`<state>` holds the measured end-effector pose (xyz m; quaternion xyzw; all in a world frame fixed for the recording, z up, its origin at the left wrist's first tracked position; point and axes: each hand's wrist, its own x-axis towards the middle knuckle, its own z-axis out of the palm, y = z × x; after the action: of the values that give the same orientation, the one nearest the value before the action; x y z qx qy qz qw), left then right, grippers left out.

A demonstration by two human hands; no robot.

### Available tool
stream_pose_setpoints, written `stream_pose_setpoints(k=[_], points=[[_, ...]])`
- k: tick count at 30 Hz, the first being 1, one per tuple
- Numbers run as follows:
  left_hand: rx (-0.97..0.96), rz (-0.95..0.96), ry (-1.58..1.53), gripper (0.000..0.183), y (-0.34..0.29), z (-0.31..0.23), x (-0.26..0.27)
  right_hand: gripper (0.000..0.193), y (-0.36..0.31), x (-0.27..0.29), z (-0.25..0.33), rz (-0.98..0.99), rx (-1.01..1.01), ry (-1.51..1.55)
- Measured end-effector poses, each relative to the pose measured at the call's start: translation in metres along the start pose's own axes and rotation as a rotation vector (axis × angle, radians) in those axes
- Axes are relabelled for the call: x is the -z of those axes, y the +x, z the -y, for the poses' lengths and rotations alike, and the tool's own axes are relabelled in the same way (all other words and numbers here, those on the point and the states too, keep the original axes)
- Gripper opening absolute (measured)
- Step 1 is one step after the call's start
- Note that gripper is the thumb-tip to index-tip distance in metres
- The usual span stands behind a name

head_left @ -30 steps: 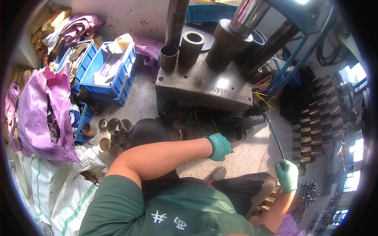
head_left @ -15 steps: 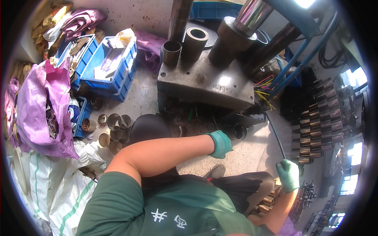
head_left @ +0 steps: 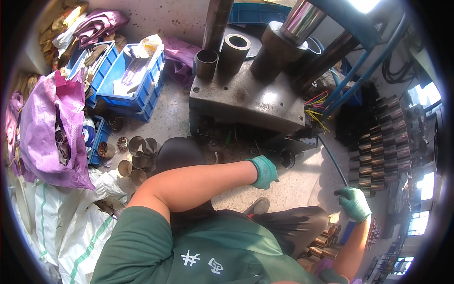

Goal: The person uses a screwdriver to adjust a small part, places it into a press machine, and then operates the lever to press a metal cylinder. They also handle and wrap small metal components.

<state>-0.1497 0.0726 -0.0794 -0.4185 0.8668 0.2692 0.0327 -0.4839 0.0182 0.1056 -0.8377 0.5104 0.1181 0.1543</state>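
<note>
An open tube [head_left: 206, 68] stands by the left edge of the steel block [head_left: 246, 100]. Past the near edge, the gloved left hand [head_left: 264, 172] is turned so that I cannot tell whether it holds anything; farther right, a dark lever [head_left: 332, 159] runs from beside the near right corner to the gloved right hand [head_left: 354, 204], whose grip on it is unclear.

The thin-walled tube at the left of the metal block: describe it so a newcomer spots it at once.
Find the big metal block, top centre. At the left of its upper face stands a dark, open-topped tube. Its thin rim sets it apart from the thick-walled cylinder to its right.
</note>
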Motion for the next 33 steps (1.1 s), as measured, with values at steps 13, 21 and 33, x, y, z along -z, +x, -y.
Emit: stream_pose_setpoints(k=[13,21,33], points=[[0.011,0.02,-0.018,0.038,0.0,-0.002,0.002,0.025,-0.005,-0.014,-0.005,-0.001,0.028,-0.053],[0.017,0.015,-0.011,0.038,0.001,0.001,0.001,0.025,-0.004,-0.021,-0.012,-0.053,0.012,0.056],[0.032,0.023,0.022,0.036,0.002,0.001,-0.001,0.028,-0.005,-0.02,-0.016,-0.155,-0.067,0.325]])
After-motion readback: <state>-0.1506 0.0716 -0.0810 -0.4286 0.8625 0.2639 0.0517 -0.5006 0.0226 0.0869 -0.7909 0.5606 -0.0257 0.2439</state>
